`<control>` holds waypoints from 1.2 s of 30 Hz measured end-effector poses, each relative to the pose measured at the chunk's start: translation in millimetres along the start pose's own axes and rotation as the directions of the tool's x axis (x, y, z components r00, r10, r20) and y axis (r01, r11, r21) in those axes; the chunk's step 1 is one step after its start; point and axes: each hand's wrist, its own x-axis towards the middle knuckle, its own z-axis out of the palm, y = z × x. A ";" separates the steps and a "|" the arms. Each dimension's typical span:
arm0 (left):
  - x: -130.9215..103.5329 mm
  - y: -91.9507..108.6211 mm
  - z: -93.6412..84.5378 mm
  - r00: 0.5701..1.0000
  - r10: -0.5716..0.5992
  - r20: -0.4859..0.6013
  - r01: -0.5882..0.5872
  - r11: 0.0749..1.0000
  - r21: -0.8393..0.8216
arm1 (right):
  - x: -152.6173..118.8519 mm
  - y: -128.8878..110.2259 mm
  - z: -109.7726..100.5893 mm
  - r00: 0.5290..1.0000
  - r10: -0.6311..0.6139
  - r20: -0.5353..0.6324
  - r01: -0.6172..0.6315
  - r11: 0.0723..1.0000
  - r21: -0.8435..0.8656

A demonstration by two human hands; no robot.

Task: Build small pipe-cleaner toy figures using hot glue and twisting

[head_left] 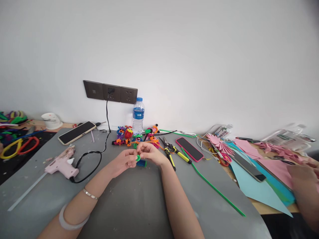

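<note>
My left hand (125, 162) and my right hand (151, 154) meet over the grey mat, fingertips pinched together. Between them is a small green pipe cleaner piece (138, 158), seemingly coiled; fingers hide part of it. Just below my right fingers shows a blue piece (142, 163), and I cannot tell whether it is attached to the green one. Close behind my hands stand several small pipe cleaner figures (128, 132) in red, purple, orange and green. To the right lie yellow-and-black pliers (175, 151) and a long green pipe cleaner (216, 189).
On the left lie a pink glue gun (63, 166) with its black cord, a phone (77, 132) and scissors (28, 146). A water bottle (138, 116) stands by the wall. Right are a pink-cased phone (189, 149), coloured paper (259, 192) and another person's blurred arm (305, 189).
</note>
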 end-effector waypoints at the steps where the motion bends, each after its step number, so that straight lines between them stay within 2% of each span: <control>1: 0.1 0.2 0.4 1.000 -0.002 -0.003 0.002 1.000 -0.001 | 0.1 0.1 -0.2 1.000 0.002 -0.002 -0.002 1.000 -0.004; 19: -0.3 2.5 2.3 0.999 0.005 0.039 -0.005 1.000 0.007 | 1.5 -2.0 3.9 1.000 -0.015 0.001 0.015 1.000 0.019; 36: -2.2 5.3 5.4 1.000 -0.013 0.014 0.013 1.000 0.027 | 1.0 -3.0 4.9 1.000 -0.025 0.013 0.025 1.000 0.009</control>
